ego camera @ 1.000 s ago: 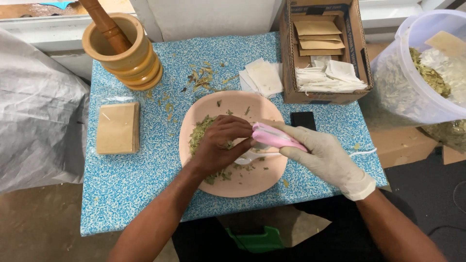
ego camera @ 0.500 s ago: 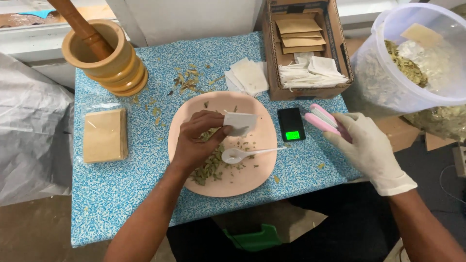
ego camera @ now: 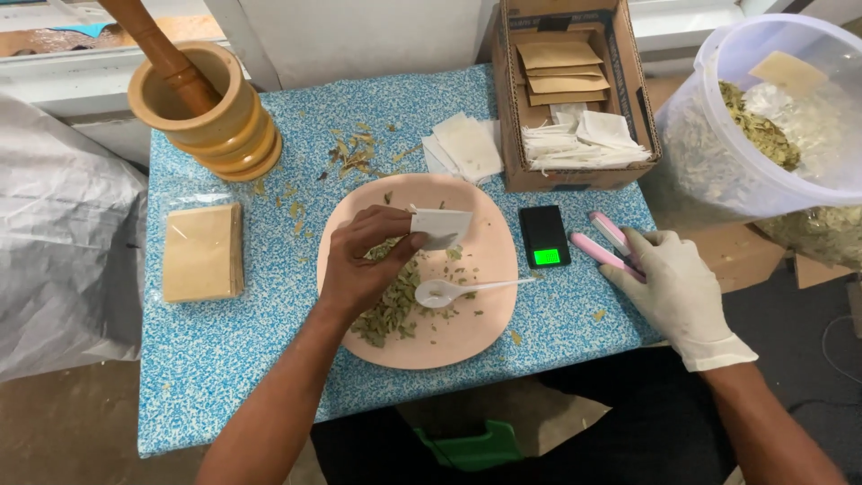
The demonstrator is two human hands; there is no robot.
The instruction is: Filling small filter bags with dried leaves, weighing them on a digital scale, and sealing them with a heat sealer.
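Observation:
My bare left hand point(ego camera: 364, 260) holds a small white sachet point(ego camera: 440, 226) above a pink plate point(ego camera: 480, 332). Dried green leaves point(ego camera: 386, 310) and a white plastic spoon point(ego camera: 449, 290) lie on the plate. My right hand point(ego camera: 673, 283), in a white glove, rests at the table's right edge and grips a pink two-armed sealer point(ego camera: 609, 244). A small black scale point(ego camera: 545, 236) with a lit green display sits between the plate and the sealer.
A wooden mortar with pestle point(ego camera: 202, 103) stands at the back left. A wrapped stack of tan packets point(ego camera: 202, 251) lies at the left. White sachets point(ego camera: 467, 148) lie beside a cardboard box point(ego camera: 575, 90) of envelopes. A plastic tub of leaves point(ego camera: 772, 117) sits at the right.
My right hand carried the pink sealer from over the plate to the table's right edge, past the scale. My left hand lifted the white sachet off the plate.

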